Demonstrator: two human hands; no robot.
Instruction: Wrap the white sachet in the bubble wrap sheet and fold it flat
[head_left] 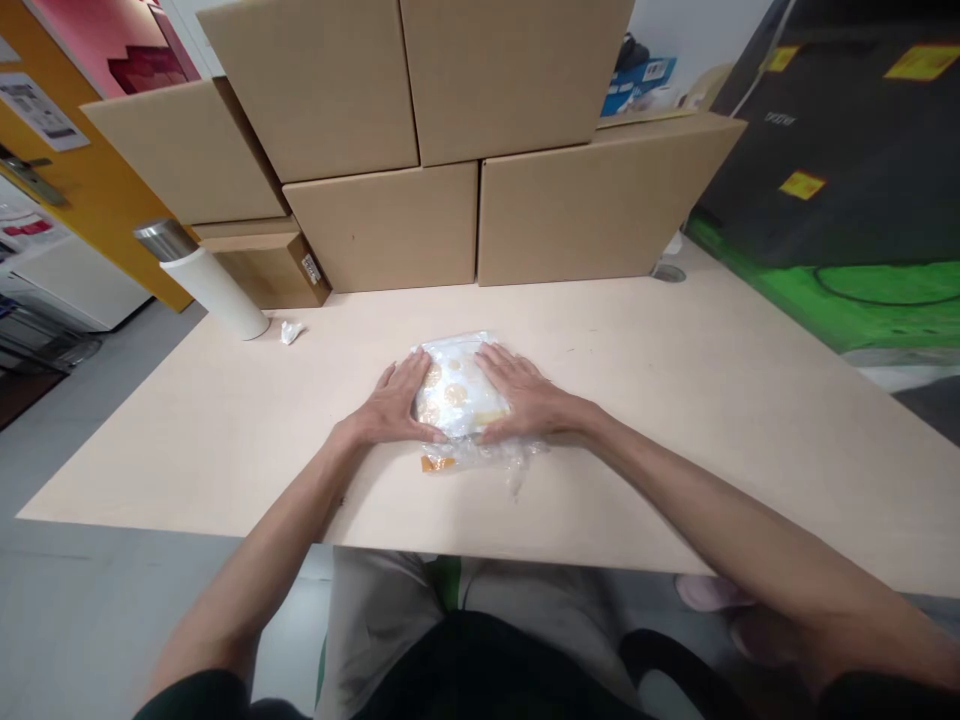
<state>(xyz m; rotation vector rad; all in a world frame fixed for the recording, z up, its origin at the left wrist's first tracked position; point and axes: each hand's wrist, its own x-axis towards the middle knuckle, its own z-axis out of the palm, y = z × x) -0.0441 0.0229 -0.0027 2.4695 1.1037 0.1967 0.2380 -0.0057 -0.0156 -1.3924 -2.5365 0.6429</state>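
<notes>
A flat white package (459,385) with pale orange round spots lies on the table in front of me, covered in clear, shiny plastic wrap. Loose, crumpled plastic (491,455) sticks out on its near side, with a small orange patch (437,464) at the left. My left hand (397,400) grips the package's left side, thumb along the near edge and fingers toward the far end. From the right, my right hand (525,395) holds it the same way, its fingers resting partly on top. Both palms' undersides are hidden.
Stacked cardboard boxes (382,230) wall off the table's (675,420) far side. A white bottle with a metal cap (214,290) stands at the left, beside a crumpled white scrap (291,331). A small clear round object (668,272) sits at the back right.
</notes>
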